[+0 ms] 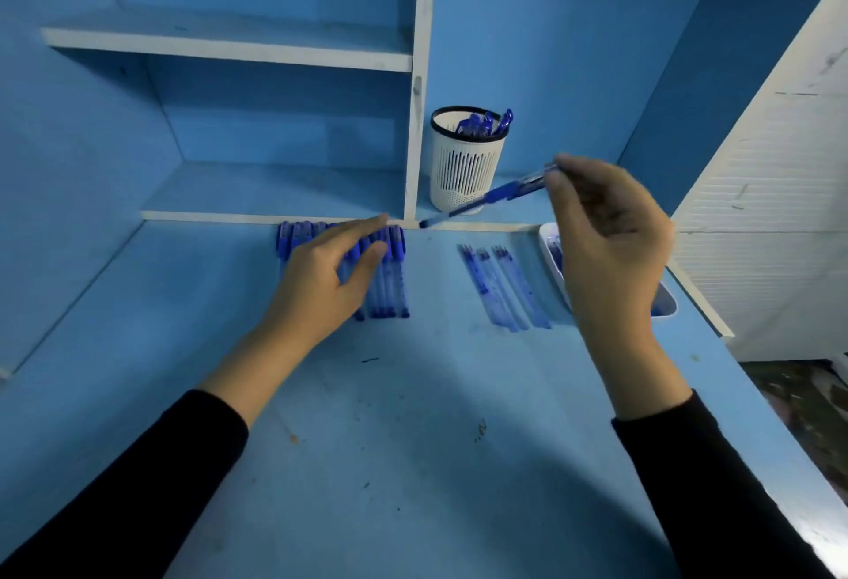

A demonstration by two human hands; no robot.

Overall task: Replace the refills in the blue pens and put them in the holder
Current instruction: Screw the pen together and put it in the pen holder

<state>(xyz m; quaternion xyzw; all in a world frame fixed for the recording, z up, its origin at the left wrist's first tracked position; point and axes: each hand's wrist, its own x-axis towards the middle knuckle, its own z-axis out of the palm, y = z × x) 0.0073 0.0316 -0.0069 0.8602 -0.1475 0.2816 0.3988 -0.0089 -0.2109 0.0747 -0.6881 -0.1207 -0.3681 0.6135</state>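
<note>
Where the left hand [321, 289] spreads, pens [393, 290] lie half hidden.

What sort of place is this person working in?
Probably a study desk with built-in shelving: a blue desk top, white-edged shelves above it, and a white pen holder at the back. A row of blue pens lies partly under the left hand; the right hand pinches a single pen.

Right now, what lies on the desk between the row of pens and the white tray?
A few loose refills, side by side on the desk, seen in the head view.
</note>
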